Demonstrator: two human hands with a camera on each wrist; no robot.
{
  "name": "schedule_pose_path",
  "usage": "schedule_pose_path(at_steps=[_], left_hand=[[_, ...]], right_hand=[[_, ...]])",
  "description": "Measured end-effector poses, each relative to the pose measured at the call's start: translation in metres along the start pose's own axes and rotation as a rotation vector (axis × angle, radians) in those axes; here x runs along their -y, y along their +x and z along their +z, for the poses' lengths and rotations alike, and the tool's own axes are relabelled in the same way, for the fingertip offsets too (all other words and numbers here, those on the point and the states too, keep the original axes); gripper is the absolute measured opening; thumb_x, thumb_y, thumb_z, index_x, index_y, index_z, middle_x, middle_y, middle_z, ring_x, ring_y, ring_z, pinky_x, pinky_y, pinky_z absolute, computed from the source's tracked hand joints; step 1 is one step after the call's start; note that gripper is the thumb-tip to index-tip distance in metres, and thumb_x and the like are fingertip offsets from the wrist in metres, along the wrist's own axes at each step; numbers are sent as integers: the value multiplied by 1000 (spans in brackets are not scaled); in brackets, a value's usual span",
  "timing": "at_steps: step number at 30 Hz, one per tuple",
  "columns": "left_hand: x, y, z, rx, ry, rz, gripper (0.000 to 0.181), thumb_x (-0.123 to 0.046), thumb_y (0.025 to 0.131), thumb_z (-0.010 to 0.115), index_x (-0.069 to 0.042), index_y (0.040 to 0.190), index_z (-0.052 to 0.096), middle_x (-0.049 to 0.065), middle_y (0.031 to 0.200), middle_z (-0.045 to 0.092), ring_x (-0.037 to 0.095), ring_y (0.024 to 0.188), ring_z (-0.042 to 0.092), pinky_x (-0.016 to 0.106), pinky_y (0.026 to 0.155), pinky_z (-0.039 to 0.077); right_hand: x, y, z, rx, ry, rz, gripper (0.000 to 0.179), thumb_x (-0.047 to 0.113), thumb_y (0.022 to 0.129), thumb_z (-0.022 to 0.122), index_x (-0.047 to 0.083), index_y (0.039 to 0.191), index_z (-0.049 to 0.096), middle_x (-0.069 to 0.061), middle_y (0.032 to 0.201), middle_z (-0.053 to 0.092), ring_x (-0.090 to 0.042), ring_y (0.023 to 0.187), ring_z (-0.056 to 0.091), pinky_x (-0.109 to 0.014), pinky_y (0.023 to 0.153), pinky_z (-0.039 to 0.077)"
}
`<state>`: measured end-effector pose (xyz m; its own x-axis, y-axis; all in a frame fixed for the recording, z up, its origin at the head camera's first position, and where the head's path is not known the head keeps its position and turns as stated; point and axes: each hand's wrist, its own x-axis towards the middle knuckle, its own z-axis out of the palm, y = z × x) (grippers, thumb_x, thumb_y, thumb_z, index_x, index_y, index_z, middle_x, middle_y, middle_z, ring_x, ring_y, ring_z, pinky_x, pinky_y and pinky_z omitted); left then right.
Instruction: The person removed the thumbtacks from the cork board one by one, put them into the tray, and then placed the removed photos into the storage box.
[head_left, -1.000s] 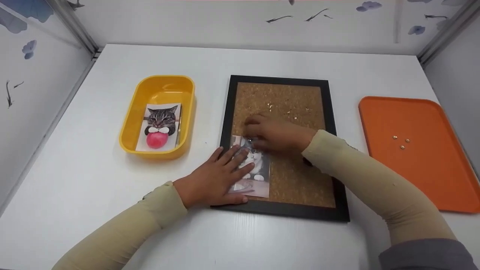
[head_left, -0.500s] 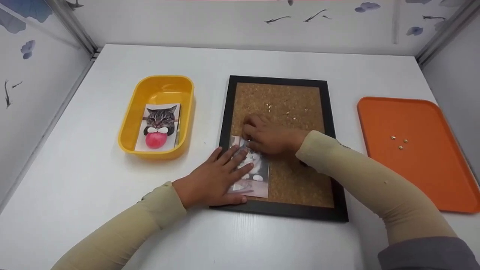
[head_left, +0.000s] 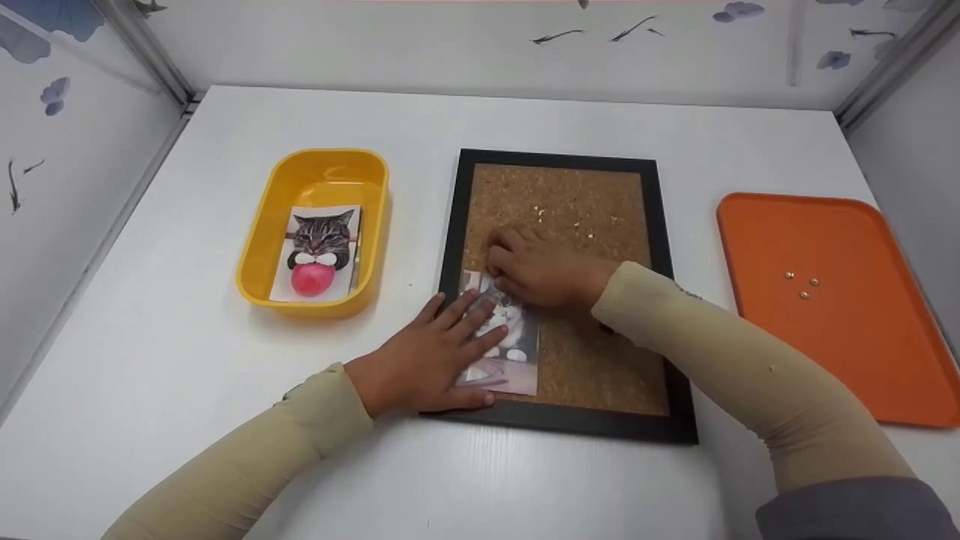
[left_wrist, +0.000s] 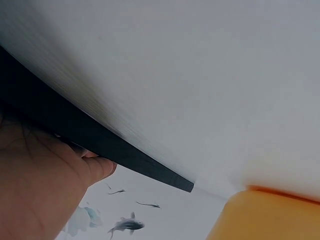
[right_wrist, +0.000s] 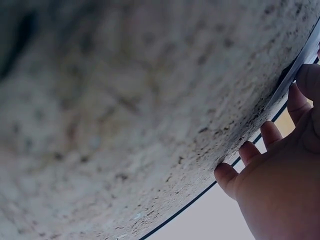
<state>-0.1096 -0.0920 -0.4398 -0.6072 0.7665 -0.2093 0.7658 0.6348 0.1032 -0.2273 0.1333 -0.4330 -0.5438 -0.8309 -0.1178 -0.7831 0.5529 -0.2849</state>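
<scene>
A cork board (head_left: 600, 367) in a black frame lies on the white table. On its lower left rests a photo (head_left: 517, 379) of a black-and-white cat. My left hand (head_left: 424, 367) lies flat with fingers spread, pressing the photo and the frame's left edge. At the photo's top edge my right hand (head_left: 547, 271) has its thumb and forefinger together, pinching what seems to be a thumbtack, which the fingers now hide. In the right wrist view the other fingertips (right_wrist: 227, 175) touch the cork.
Left of the board stands a yellow bin (head_left: 259, 262) holding photos, the top one a tabby cat (head_left: 322, 240) with a pink ball. An orange tray (head_left: 840, 345) at right bears three gold thumbtacks (head_left: 805, 295). Small shiny bits (head_left: 591, 235) dot the upper cork.
A small shiny thing that showed between my right thumb and forefinger is now covered as the fingers close over it. My left hand stays in place.
</scene>
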Motion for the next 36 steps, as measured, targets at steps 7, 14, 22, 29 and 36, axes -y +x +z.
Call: schedule_pose_path(at_steps=[7, 14, 22, 29, 36], left_hand=[[0, 0, 1, -12, 4, 2, 85, -77, 93, 21, -26, 160, 16, 7, 167, 3, 30, 152, -4, 58, 118, 7], [0, 0, 1, -17, 7, 3, 85, -77, 94, 22, -25, 160, 17, 8, 167, 3, 30, 152, -3, 58, 118, 7], [0, 0, 2, -20, 13, 4, 84, -76, 94, 23, -25, 160, 17, 8, 167, 3, 30, 152, -4, 57, 118, 6], [0, 0, 1, -12, 2, 0, 84, -76, 94, 21, -26, 160, 16, 7, 167, 2, 30, 151, -6, 57, 118, 5], [0, 0, 2, -8, -11, 3, 84, -77, 93, 21, -27, 160, 14, 6, 167, 1, 30, 151, -7, 57, 118, 4]], right_hand=[[0, 0, -1, 27, -23, 34, 18, 29, 107, 41, 16, 110, 52, -6, 141, 37, -28, 130, 36, -54, 110, 30], [1, 0, -1, 26, -41, 36, 20, 29, 107, 38, 15, 110, 52, -8, 142, 37, -28, 132, 35, -54, 110, 32], [-1, 1, -1, 32, -38, 28, 18, 27, 106, 41, 14, 109, 53, -9, 145, 37, -28, 135, 33, -56, 110, 29], [1, 3, -2, 54, -32, 51, 18, 26, 106, 40, 14, 111, 52, -9, 145, 37, -29, 136, 31, -56, 111, 26], [0, 2, -1, 54, -32, 66, 15, 24, 105, 42, 14, 111, 52, -9, 145, 36, -28, 136, 31, -56, 111, 27]])
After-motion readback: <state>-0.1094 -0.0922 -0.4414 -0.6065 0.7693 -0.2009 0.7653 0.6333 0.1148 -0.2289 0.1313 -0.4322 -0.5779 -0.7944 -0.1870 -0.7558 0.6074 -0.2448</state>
